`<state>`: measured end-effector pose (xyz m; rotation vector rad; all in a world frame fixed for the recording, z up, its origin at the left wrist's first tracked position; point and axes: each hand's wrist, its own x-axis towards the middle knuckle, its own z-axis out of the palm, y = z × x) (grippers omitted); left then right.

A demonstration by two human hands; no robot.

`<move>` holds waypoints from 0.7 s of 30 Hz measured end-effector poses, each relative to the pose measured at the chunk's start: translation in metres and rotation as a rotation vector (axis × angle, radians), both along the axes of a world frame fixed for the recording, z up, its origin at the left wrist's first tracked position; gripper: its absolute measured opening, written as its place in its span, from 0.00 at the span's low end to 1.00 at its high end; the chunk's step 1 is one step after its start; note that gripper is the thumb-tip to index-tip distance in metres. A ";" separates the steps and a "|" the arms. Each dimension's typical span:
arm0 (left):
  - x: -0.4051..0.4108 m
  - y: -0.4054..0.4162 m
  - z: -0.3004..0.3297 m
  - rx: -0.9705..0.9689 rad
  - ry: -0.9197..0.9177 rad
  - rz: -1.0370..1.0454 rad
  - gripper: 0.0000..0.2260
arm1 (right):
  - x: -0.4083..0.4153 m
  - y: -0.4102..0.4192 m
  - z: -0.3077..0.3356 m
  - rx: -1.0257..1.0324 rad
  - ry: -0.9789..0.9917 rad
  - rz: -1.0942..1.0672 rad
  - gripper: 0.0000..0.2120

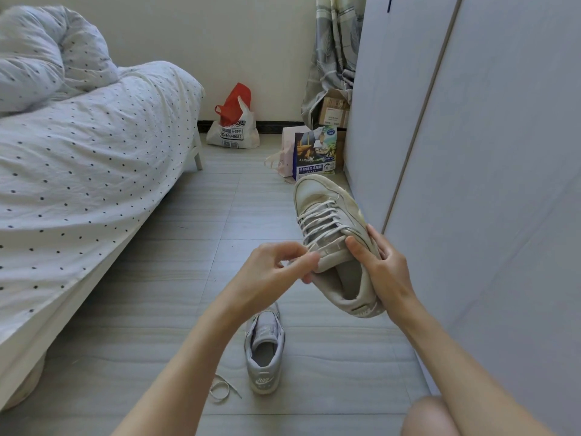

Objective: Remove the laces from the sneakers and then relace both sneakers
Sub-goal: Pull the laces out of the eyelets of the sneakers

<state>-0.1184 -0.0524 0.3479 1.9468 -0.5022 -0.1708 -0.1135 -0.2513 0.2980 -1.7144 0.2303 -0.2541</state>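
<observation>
right hand grips laced sneaker in the air | left hand pinches its lace end | second sneaker and loose lace on floor

Your hands are up in the air over open floor, with room to swing left toward the bed. On your right the wardrobe door stands close, just beside the held sneaker, so there's little passage on that side. Straight below your left forearm, the second sneaker sits on the floor, with a loose lace lying just left of its heel; both are in the way if you drop down there. Ahead, past the held shoe's toe, a printed bag and a white shopping bag stand near the wall. Your knee blocks the lower right corner.
</observation>
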 end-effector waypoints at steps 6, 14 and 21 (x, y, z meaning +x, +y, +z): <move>-0.001 0.011 0.007 -0.023 0.076 -0.014 0.17 | 0.003 -0.008 -0.004 -0.061 0.043 -0.084 0.48; -0.005 0.027 0.010 -0.043 0.110 0.028 0.14 | 0.007 -0.024 -0.011 -0.087 0.107 -0.215 0.42; -0.006 0.030 0.011 -0.030 0.097 0.061 0.08 | 0.008 -0.035 -0.020 -0.170 0.150 -0.258 0.35</move>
